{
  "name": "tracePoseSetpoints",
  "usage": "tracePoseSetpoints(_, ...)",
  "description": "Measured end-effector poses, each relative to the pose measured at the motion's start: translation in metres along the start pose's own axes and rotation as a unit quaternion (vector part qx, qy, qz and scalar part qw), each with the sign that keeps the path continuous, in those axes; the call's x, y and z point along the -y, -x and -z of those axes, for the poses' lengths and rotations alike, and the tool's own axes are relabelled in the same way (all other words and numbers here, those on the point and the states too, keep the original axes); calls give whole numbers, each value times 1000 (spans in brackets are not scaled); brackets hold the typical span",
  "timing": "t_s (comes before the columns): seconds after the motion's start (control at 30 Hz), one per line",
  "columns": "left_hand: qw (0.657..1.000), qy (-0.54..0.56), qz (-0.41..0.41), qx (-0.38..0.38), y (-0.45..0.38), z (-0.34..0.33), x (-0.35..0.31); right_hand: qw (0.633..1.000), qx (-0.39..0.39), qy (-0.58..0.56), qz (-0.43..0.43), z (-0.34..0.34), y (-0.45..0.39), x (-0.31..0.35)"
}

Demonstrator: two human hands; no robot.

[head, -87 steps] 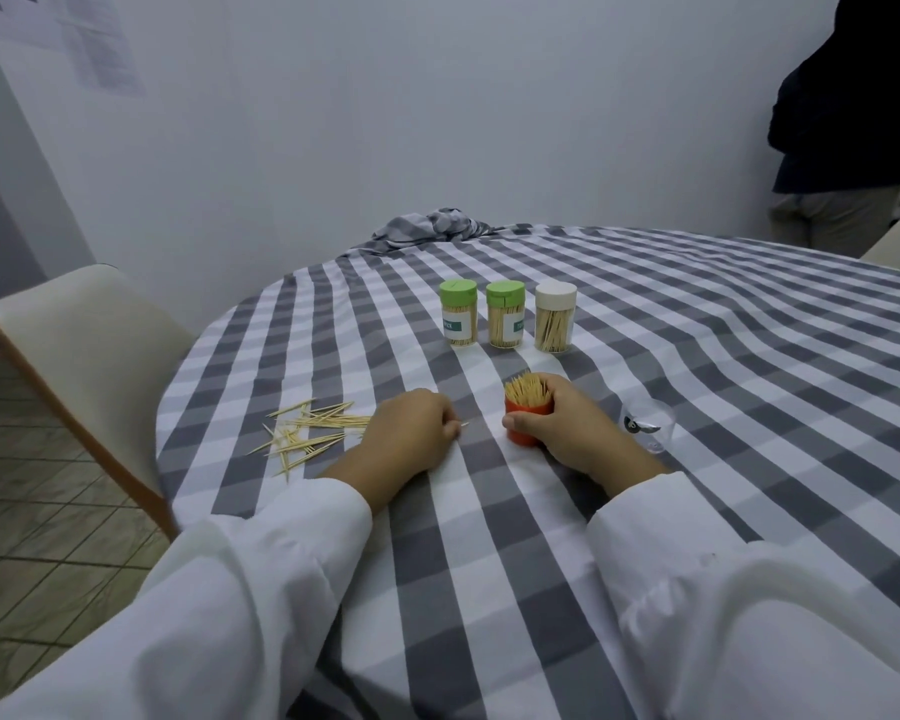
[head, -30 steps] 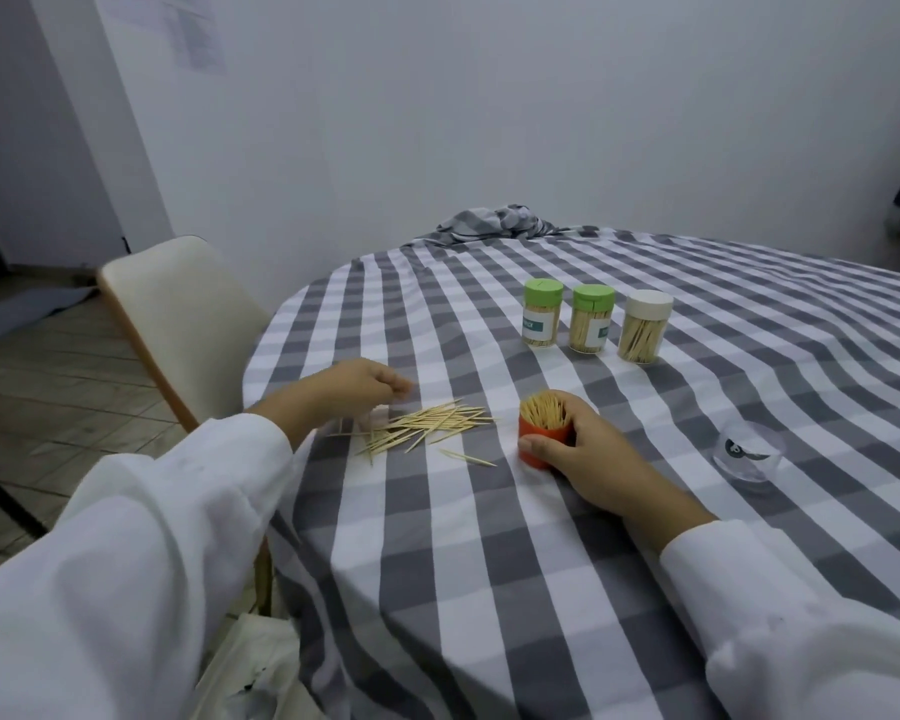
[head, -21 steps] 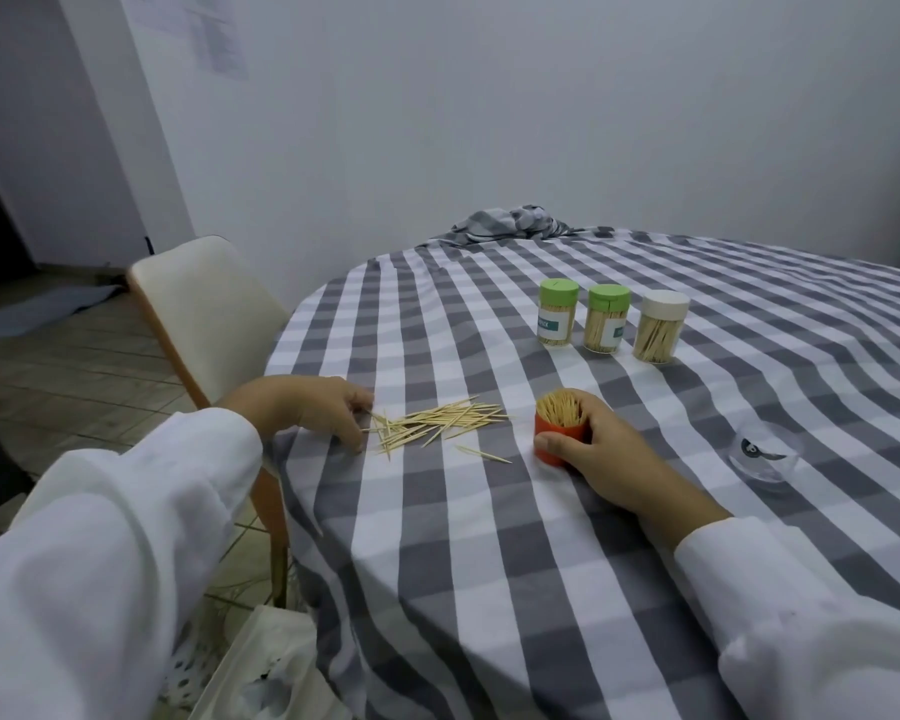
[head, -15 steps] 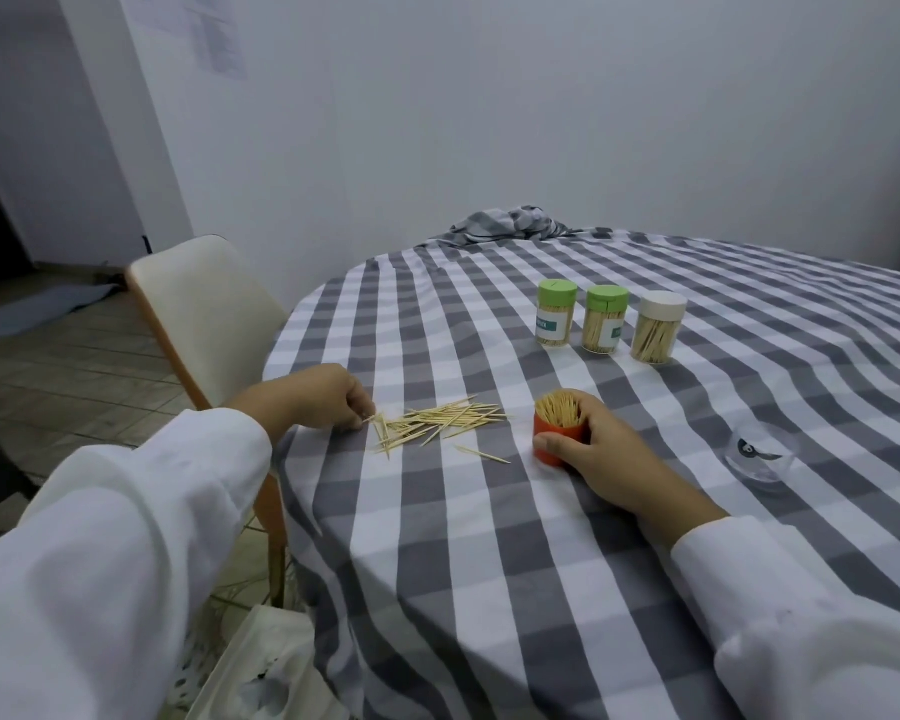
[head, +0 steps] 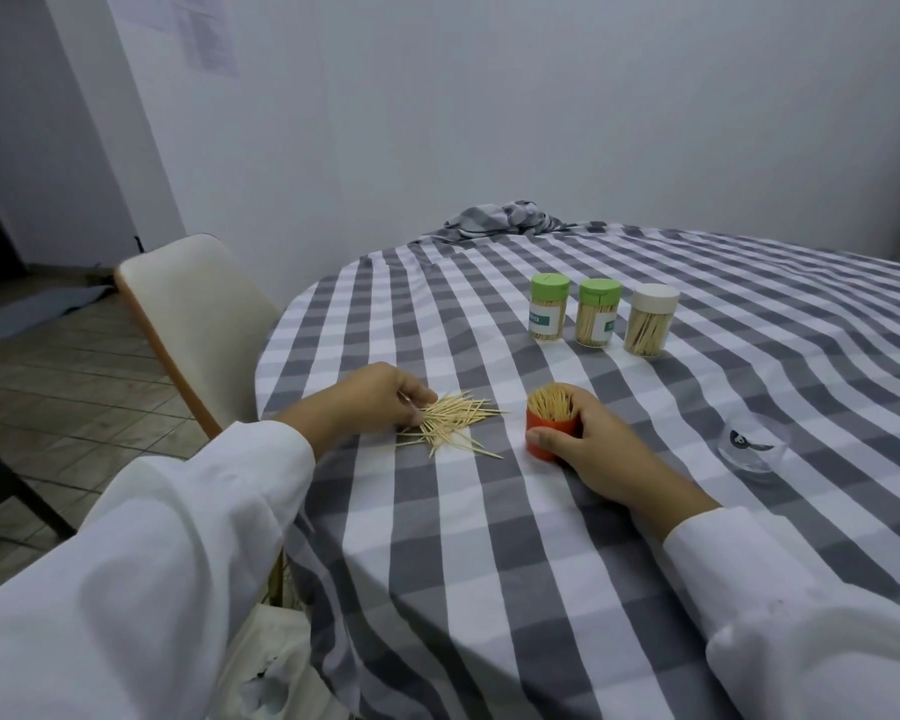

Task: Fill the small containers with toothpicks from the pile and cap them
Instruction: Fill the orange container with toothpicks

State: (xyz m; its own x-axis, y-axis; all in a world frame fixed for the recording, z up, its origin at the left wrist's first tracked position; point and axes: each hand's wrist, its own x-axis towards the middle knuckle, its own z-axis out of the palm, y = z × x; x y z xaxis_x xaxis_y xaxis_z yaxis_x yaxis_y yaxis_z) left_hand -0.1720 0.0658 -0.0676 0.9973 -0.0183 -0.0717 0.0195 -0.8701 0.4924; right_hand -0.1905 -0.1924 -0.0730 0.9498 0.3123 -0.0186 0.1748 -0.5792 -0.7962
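Seen from the head camera, at a round table under a grey-and-white checked tablecloth (head: 489,537): left hand (head: 375,402), fingers curled and pinching at the near end of the toothpick pile (head: 455,420), close to the table's left edge. Right hand (head: 588,449) wrapped around an uncapped orange container (head: 549,439), packed with upright toothpicks, just right of the pile. Farther back, in a row: two green-capped containers (head: 549,314) (head: 598,319) and one white-capped container (head: 651,325), all filled. Lying apart to the right, a clear cap (head: 752,449). Beside the table at left, a cream chair (head: 193,314).
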Motion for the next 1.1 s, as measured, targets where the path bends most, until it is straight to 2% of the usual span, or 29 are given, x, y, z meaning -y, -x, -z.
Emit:
tracePoseSetpoints(0.1, 999, 44, 4, -27, 0, 5, 0, 1000, 2, -1, 1, 0, 1, 0)
tracePoseSetpoints(0.3, 993, -111, 34, 34, 1, 8, 8, 1000, 3, 1, 2, 1, 1, 0)
tracePoseSetpoints(0.5, 988, -153, -32, 15, -8, -7, -10, 1000, 5, -4, 1, 1, 1, 0)
tracePoseSetpoints(0.63, 991, -123, -48, 5, -12, -12, -24, 1000, 5, -4, 0, 1, 0, 0)
tracePoseSetpoints(0.8, 998, -60, 8, -2, -14, -12, -35, 1000, 11, -4, 1, 1, 0, -1)
tracePoseSetpoints(0.97, 991, -114, 56, 51, -25, -19, -47, 1000, 12, -9, 4, 2, 0, -1)
tracePoseSetpoints(1.1, 992, -103, 57, 49, -27, -24, -55, 1000, 13, -11, 5, 2, 1, -2)
